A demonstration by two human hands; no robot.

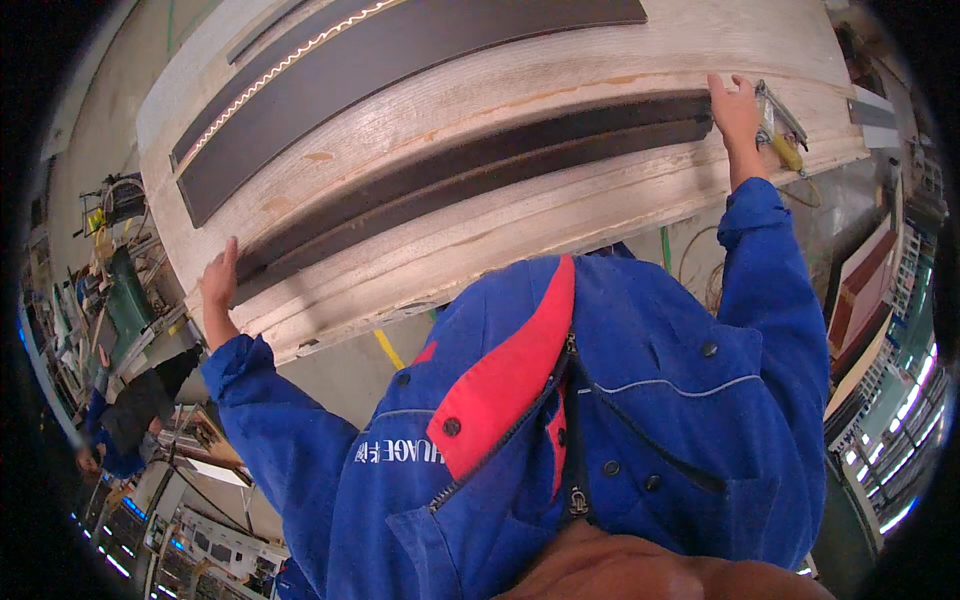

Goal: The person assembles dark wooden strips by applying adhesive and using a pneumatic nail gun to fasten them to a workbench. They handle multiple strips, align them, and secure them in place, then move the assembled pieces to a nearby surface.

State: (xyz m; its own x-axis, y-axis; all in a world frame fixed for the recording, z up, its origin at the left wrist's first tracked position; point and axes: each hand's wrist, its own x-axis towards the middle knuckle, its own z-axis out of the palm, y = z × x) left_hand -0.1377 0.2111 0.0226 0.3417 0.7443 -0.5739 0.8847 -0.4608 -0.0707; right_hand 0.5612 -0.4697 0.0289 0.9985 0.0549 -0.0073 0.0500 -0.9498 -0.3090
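Observation:
A long, narrow dark board [480,165] lies across the worktable, with a paler line running along its length. I cannot tell whether it is one grooved piece or two strips side by side. My left hand [219,283] grips its left end, and my right hand [736,112] grips the right end. Beyond it rests a wide dark panel [420,67], which carries a wavy bead of whitish glue [262,86] along its length. Just right of my right hand lies a hand tool with a yellow grip [786,152] and a metal body.
The pale worktable [360,277] has a worn, ridged top and a front edge close to my body. Another dark strip [270,30] lies at its far side. A person [135,420] is at lower left, near cluttered equipment. Stacked boards [862,289] stand at right.

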